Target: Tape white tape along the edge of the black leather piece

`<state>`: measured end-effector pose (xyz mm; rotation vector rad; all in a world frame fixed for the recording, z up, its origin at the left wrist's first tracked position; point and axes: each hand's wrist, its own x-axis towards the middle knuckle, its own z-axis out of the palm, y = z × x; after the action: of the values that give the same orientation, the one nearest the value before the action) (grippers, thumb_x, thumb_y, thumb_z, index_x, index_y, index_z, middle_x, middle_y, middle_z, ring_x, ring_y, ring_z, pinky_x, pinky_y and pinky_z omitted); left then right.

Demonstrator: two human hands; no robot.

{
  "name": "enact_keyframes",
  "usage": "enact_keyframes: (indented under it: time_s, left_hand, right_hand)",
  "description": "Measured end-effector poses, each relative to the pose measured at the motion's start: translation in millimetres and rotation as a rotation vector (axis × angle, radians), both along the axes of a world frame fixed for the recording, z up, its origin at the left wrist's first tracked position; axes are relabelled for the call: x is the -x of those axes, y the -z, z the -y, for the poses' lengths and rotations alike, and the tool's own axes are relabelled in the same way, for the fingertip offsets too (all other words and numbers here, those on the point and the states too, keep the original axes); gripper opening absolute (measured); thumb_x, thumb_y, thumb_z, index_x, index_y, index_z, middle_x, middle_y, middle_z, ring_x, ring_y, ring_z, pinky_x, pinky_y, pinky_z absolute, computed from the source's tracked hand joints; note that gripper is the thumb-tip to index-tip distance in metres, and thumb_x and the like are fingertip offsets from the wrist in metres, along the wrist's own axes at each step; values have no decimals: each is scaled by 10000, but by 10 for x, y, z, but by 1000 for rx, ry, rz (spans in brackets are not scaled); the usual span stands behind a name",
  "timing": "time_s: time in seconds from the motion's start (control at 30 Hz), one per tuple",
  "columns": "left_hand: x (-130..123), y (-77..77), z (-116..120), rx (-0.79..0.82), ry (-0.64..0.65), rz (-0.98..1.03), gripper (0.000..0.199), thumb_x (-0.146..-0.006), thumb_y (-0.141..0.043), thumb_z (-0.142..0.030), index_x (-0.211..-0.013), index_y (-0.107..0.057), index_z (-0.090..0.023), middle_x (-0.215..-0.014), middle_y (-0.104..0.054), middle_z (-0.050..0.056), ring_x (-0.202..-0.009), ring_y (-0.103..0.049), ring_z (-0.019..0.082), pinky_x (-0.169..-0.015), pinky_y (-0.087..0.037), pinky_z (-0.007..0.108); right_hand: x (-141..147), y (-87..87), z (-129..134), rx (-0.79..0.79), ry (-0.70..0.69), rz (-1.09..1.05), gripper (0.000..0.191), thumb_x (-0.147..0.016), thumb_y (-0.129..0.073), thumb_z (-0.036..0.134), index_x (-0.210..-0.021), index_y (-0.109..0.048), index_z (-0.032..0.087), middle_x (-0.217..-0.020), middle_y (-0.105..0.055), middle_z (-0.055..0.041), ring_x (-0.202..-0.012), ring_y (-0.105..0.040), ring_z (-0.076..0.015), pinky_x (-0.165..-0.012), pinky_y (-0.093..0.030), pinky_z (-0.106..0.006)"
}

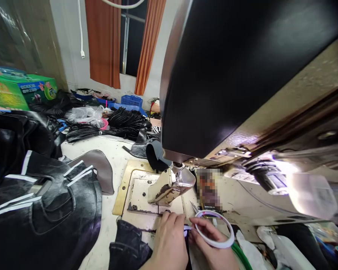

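Observation:
My right hand (214,249) is closed around a narrow roll of white tape (221,245), with fingers through its ring. A short strip of tape reaches from the roll towards my left hand (170,240). The left fingers are pressed together over a black leather piece (189,247), which shows only as a sliver between the hands. Just beyond the fingers is the post bed of a sewing machine (163,189). Another folded black leather piece (128,243) lies left of my left hand.
The machine's big black head (214,75) hangs over the right side, with a lit lamp (270,176) below. Black leather parts with white strips (64,210) are piled at left. A pointed metal tool (193,206) lies near the tape. Bundled black pieces (126,120) lie behind.

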<state>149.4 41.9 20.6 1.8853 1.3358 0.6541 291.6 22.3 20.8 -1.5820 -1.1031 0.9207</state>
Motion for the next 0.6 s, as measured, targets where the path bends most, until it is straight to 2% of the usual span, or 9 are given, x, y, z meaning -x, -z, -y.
enact_keyframes:
  time_s: [0.13,0.3,0.37,0.47,0.53,0.6]
  left_hand:
    - [49,-93,-86,66,-29,144,270,-879,-483,-159,-916,-741,-228,-943,-683,57,-984,-591,252,-876,-435,392]
    - [50,-103,-107,57,-67,329,203,-797,-567,-149,-699,-732,-217,-753,-661,18,-832,-598,192,-840,-414,338]
    - [38,-79,-109,40,-97,362,181,-767,-579,-139,-667,-715,-204,-706,-635,9,-793,-586,183,-810,-413,323]
    - [23,-25,-117,35,-135,367,150,-744,-579,-132,-640,-676,-179,-682,-594,10,-760,-569,179,-716,-405,293]
    - [18,3,-121,48,-149,372,146,-742,-572,-129,-629,-653,-173,-688,-584,10,-742,-561,170,-674,-397,276]
    - [18,14,-126,60,-153,388,142,-743,-567,-121,-639,-647,-174,-708,-602,7,-754,-567,162,-689,-405,268]
  right_hand:
    - [68,8,42,-51,28,-141,339,-644,-833,485,-860,-744,239,-724,-716,-9,-612,-643,-151,-606,-549,-226]
    - [113,-5,51,-89,71,-213,383,-621,-854,513,-862,-757,232,-712,-712,-13,-603,-631,-151,-606,-548,-228]
    - [104,9,56,-151,114,-76,355,-653,-826,517,-861,-768,235,-798,-735,-40,-709,-668,-194,-668,-561,-262]
    - [82,59,73,-338,163,267,266,-744,-762,476,-864,-795,241,-904,-734,-74,-855,-681,-233,-774,-539,-289]
    - [70,100,103,-415,146,420,262,-818,-692,480,-895,-808,259,-875,-717,-70,-800,-681,-215,-734,-533,-278]
    - [51,132,155,-407,97,469,328,-848,-630,553,-885,-813,284,-839,-723,-65,-732,-682,-201,-681,-542,-265]
